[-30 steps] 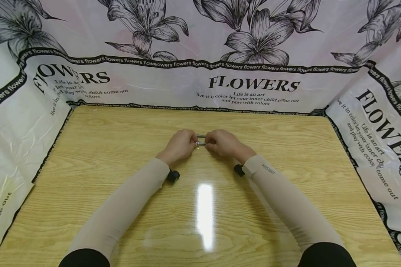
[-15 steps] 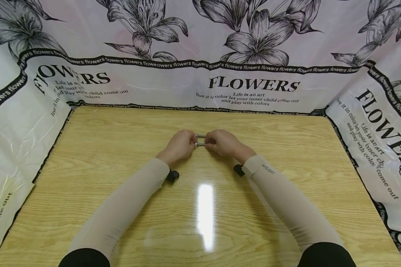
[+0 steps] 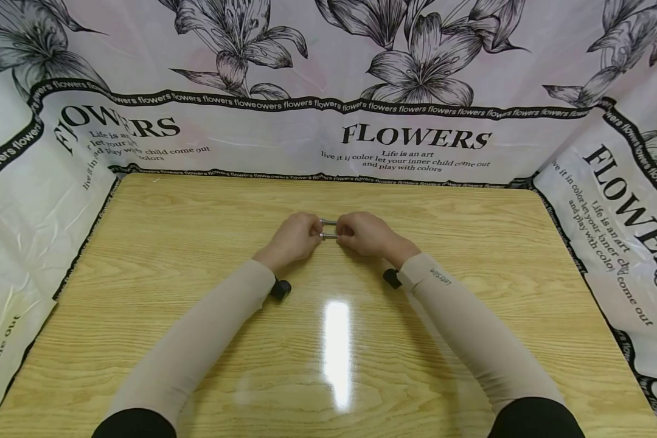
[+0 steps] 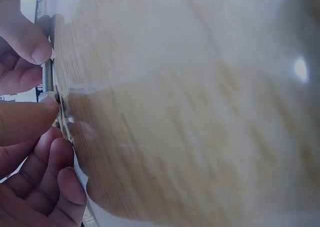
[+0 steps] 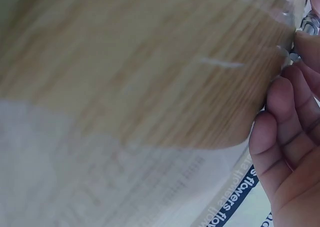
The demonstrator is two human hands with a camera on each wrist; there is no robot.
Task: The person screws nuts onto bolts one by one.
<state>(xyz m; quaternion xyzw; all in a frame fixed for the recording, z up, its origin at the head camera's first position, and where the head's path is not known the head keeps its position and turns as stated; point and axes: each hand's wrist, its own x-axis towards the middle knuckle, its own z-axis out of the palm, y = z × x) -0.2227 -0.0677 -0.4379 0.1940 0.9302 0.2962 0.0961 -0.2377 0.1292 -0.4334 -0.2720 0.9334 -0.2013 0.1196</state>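
Observation:
Above the middle of the table, the two hands meet at a small metal U-bolt (image 3: 330, 236), two parallel rods of which cross the gap between them. My left hand (image 3: 294, 236) pinches its left end with thumb and fingertips. From the other side, my right hand (image 3: 365, 234) grips the right end and hides it, so the bend is not visible. The left wrist view shows thread on one rod (image 4: 48, 77) and a nut (image 4: 48, 95) at the left thumb tip. In the right wrist view, shiny metal (image 5: 311, 23) shows beside the right hand's fingers.
The wood-grain table (image 3: 208, 365) carries a bright light reflection (image 3: 336, 356) in front of the hands. A white flower-print sheet (image 3: 274, 137) stands along the back and both sides. Black wrist cameras (image 3: 280, 289) sit under the forearms.
The left wrist and forearm have shifted very slightly left, and the left fingertips have moved a little at the near rod's end. The right hand stays in place, still gripping the U-bolt.

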